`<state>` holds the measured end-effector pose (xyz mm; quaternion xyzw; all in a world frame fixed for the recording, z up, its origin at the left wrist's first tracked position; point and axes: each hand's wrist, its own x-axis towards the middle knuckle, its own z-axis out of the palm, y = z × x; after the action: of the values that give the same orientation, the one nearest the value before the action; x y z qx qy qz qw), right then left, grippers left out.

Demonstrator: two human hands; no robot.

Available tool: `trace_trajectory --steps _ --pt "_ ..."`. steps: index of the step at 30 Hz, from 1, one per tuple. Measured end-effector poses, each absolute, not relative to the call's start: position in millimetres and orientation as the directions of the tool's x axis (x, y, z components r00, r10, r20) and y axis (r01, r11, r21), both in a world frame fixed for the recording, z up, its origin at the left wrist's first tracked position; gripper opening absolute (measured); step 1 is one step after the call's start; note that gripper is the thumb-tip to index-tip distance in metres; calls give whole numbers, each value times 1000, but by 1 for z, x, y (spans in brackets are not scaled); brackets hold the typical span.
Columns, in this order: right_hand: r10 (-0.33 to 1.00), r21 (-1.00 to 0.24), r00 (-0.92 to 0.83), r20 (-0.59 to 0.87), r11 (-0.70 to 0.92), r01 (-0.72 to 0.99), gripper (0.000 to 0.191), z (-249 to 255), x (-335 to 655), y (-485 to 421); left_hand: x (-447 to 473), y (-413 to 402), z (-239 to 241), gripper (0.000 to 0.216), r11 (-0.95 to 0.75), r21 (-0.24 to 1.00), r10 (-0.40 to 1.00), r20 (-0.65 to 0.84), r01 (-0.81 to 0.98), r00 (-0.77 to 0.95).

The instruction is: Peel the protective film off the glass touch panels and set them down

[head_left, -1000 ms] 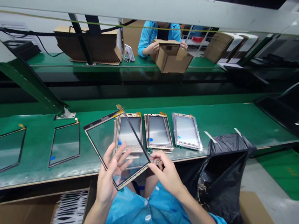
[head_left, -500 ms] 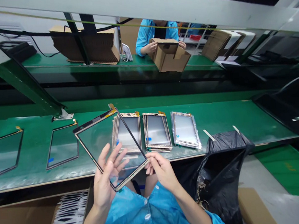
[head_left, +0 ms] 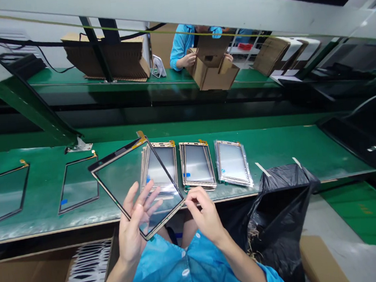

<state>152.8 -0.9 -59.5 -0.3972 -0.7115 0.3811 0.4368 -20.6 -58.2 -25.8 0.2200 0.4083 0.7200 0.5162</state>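
My left hand supports a glass touch screen panel from below, its spread fingers showing through the clear glass. The panel has a black border and an orange flex tail at its top edge, and is tilted above the bench's front edge. At its lower right corner, my right hand has thumb and fingertips pinched together. Whether they grip the corner or a thin strip on it, I cannot tell. Behind the panel lies a stack of similar panels, partly covered by it.
On the green bench are another panel stack, a plastic-wrapped stack and single panels at left. A black bag hangs at the front edge. Below left, a carton holds white dividers. Opposite, a co-worker handles a cardboard box.
The held panel has shifted slightly left. My right fingers have closed into a tighter pinch at its corner. Across the bench, the co-worker's box flap has risen.
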Motion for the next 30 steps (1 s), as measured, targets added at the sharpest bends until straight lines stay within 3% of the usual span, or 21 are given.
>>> trace_trajectory --steps 3,6,8,10,12,14,15,17,19,23,26,28,30 --pt "822 -771 -368 435 551 318 16 -57 152 -1 -17 -58 -26 34 -142 827 913 -103 -543 -395" --pt "717 -674 -454 529 680 288 15 -48 149 -17 -13 -52 -28 36 -201 829 895 -62 -522 -442" --pt "689 -740 -548 473 649 177 15 -38 157 -35 -11 -42 -31 38 -242 820 881 -38 -519 -471" --pt "710 -889 -610 352 458 20 15 -28 180 -50 -10 -30 -34 39 -240 804 882 -54 -545 -468" --pt "828 -963 -493 268 223 -150 17 -23 222 -54 -12 -19 -37 40 -200 787 894 -96 -583 -437" --pt "969 -955 -123 216 183 -234 26 -27 276 -47 -13 -12 -42 41 -124 772 917 -151 -624 -370" --pt "973 -958 100 208 224 -178 34 -33 304 -41 -13 -9 -45 42 -70 762 929 -185 -644 -320" --pt "868 -968 430 248 204 146 51 -50 354 -30 -12 -5 -50 44 74 731 950 -258 -678 -174" --pt "795 -954 552 249 102 283 50 -75 387 -24 -9 -2 -55 45 224 689 951 -308 -689 1" --pt "767 -896 606 209 -98 432 42 -121 400 -21 -3 -6 -57 44 443 664 896 -348 -603 275" --pt "788 -845 578 212 -150 514 28 -127 389 -16 0 -17 -54 45 484 748 870 -355 -453 343" --pt "814 -825 524 250 -104 556 19 -110 375 -6 3 -24 -52 47 456 815 873 -331 -358 357" --pt "849 -800 382 364 75 596 17 -81 350 7 6 -30 -51 50 421 861 875 -302 -286 379"
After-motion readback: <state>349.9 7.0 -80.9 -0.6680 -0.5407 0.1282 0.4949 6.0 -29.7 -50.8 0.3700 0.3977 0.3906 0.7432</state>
